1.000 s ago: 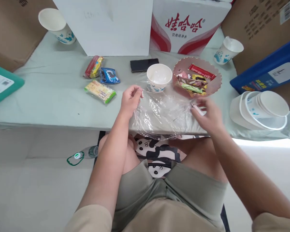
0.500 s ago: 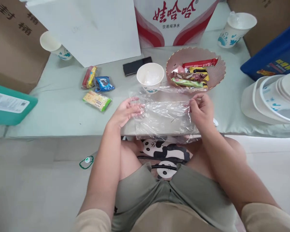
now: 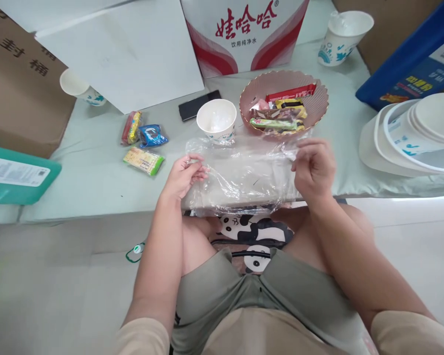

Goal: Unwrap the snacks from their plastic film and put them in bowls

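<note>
A clear plastic film [image 3: 240,180] is stretched between my two hands at the table's front edge, part of it hanging over. My left hand [image 3: 185,177] pinches its left side, thumb against fingers. At the opposite side my right hand [image 3: 314,167] is closed on the film. Just beyond the film stands a white paper cup [image 3: 216,121] with a blue-green print; something clear shows inside it. To the cup's right is a pink scalloped bowl [image 3: 251,84] holding several wrapped snacks [image 3: 281,111].
Small wrapped snacks [image 3: 144,160] and a black phone [image 3: 199,105] lie left of the cup. White boxes [image 3: 126,54] stand behind. A green container [image 3: 18,172] is far left; a blue container [image 3: 403,64] and white tubs with cups [image 3: 373,143] are at right.
My hands have spread apart, drawing the film wider and flatter. The camera view has shifted slightly, so the table things appear further left.
</note>
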